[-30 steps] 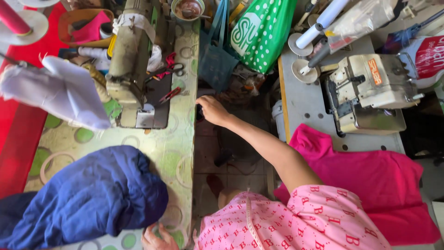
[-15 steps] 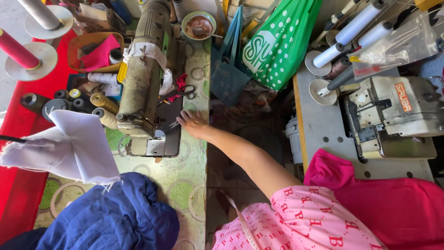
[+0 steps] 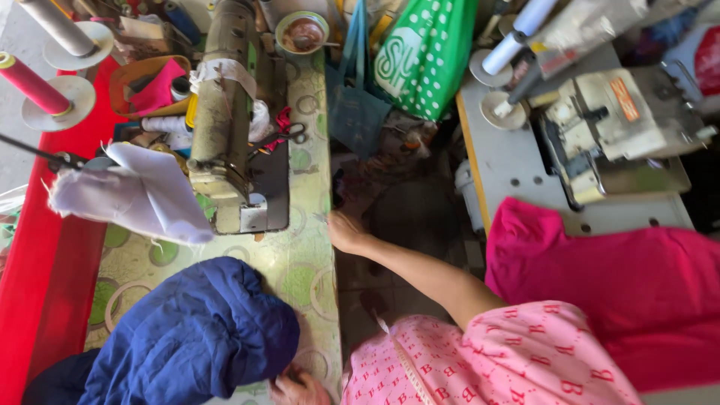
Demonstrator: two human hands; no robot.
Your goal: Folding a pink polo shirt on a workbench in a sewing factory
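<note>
Blue quilted fabric (image 3: 191,337) lies bunched on the tabletop (image 3: 300,255), in front of the sewing machine (image 3: 225,120) and nearer the person than it. At the fabric's near edge the left hand (image 3: 298,388) rests on the tabletop, touching the cloth; only its knuckles show at the frame's bottom, so I cannot tell whether its fingers are spread or pinching. The right hand (image 3: 346,231) lies on the tabletop's right edge, level with the sewing machine's needle end and to its right, fingers loosely together and curled over the edge, holding nothing that can be seen.

A white cloth (image 3: 135,195) drapes just left of the sewing machine, partly over its base. Red-handled scissors (image 3: 289,135) lie against the machine's right side. Behind the machine sits a small bowl (image 3: 301,34), and left of it stand a red thread cone (image 3: 34,84) and an orange tray (image 3: 146,86). Well to the right of the sewing machine, across a gap, a green dotted bag (image 3: 427,52) hangs, and a second machine (image 3: 622,127) stands with pink fabric (image 3: 622,285) spread before it.
</note>
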